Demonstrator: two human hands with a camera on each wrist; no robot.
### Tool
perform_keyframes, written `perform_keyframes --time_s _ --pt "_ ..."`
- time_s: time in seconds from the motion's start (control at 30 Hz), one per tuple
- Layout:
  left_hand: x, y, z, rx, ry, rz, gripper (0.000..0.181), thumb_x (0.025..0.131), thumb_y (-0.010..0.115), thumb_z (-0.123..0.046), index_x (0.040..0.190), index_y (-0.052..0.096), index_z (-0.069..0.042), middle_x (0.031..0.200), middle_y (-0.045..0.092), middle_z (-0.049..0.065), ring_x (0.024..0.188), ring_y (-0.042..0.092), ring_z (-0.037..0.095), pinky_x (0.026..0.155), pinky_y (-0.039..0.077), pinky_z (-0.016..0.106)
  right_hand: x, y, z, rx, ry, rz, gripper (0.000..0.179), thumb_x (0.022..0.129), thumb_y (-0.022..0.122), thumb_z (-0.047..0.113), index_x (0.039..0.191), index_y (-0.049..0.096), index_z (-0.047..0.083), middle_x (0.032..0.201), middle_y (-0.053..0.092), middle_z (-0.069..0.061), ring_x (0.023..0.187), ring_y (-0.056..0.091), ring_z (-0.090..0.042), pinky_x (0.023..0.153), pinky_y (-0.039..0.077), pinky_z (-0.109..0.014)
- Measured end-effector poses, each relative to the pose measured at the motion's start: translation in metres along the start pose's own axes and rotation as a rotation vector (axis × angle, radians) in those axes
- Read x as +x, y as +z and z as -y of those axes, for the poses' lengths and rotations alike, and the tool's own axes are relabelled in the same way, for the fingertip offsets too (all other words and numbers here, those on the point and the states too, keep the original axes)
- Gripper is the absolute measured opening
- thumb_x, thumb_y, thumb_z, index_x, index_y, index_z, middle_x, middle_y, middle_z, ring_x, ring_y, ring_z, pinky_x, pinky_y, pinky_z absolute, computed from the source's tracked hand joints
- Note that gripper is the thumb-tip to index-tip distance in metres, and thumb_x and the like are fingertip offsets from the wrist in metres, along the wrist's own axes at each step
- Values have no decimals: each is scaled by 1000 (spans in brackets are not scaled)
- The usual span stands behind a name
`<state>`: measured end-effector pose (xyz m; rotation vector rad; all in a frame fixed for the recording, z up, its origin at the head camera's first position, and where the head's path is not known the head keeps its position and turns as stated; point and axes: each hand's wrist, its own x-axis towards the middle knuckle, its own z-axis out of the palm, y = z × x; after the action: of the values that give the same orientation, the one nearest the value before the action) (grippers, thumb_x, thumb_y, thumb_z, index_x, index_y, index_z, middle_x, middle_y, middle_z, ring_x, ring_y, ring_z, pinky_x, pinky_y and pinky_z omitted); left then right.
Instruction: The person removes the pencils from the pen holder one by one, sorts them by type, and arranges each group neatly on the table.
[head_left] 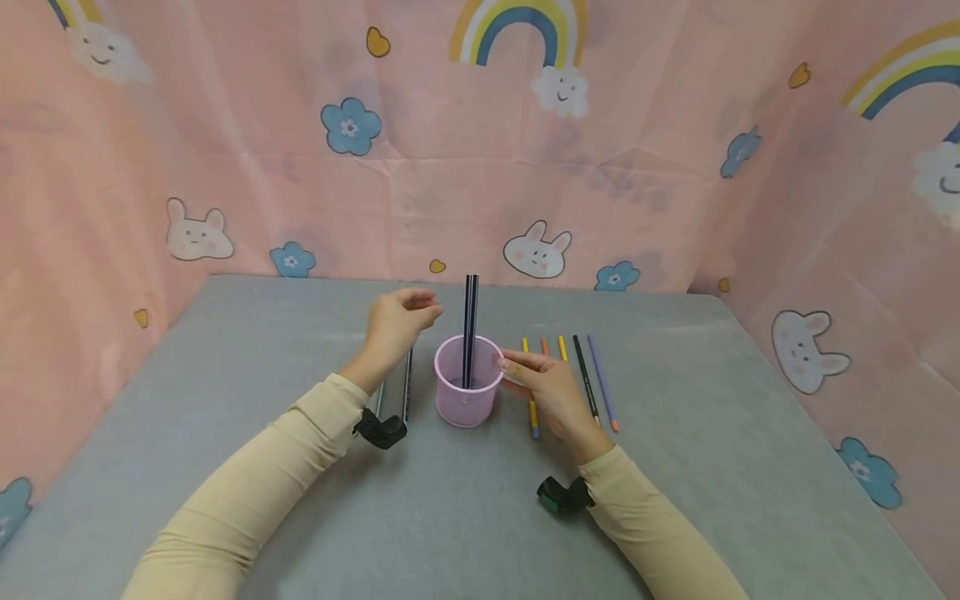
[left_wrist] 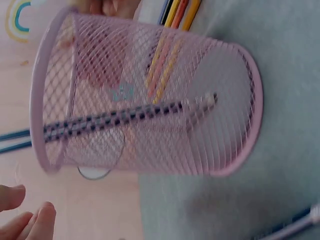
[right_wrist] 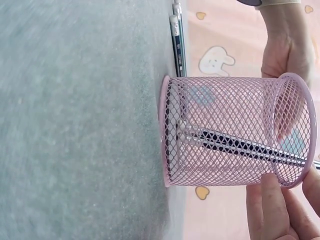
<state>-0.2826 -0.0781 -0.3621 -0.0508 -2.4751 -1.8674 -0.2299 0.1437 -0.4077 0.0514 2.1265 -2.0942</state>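
Note:
A pink mesh pen cup [head_left: 465, 408] stands upright on the table, with two dark striped pencils [head_left: 470, 333] leaning inside it. My right hand [head_left: 551, 387] holds the cup's rim at its right side, the fingers [right_wrist: 274, 205] lying against the outer mesh. To the left of the rim, my left hand [head_left: 397, 325] hovers in the air with nothing in it. Its thumb and fingers [left_wrist: 42, 222] are apart in the left wrist view. Beneath that hand, two more dark pencils [head_left: 407, 387] lie on the table, their white eraser ends [right_wrist: 174, 20] visible in the right wrist view.
Right of the cup, several coloured pencils lie in a row, among them a black pencil [head_left: 585, 375] and a purple pencil [head_left: 602, 379]; the right hand partly covers the row. A grey cloth covers the table [head_left: 465, 517]. Behind hangs a pink patterned curtain [head_left: 450, 192].

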Motion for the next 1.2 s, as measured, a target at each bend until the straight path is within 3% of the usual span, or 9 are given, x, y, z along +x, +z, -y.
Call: perform_keyframes --time_s 0.33,1.03,1.2 --pt "-9 18 -3 -42 43 80 34 93 68 -12 125 65 2 119 70 20 108 70 30 87 60 28 0 1 0 -8 -6 -4 36 96 65 11 128 63 -6 127 69 -13 106 69 -10 93 57 -31" --pt "-9 29 -2 -61 23 79 29 94 68 -13 120 67 -1 116 71 17 106 70 27 87 60 29 0 1 -1 -11 -4 -8 37 96 65 11 128 62 -7 126 69 -13 105 69 -8 91 57 -28" --pt "-9 29 -2 -37 40 73 24 95 67 -12 115 69 -1 113 71 16 104 70 26 86 61 29 0 2 0 -16 4 -12 35 97 64 11 128 63 -5 128 68 -15 113 68 -18 92 57 -28"
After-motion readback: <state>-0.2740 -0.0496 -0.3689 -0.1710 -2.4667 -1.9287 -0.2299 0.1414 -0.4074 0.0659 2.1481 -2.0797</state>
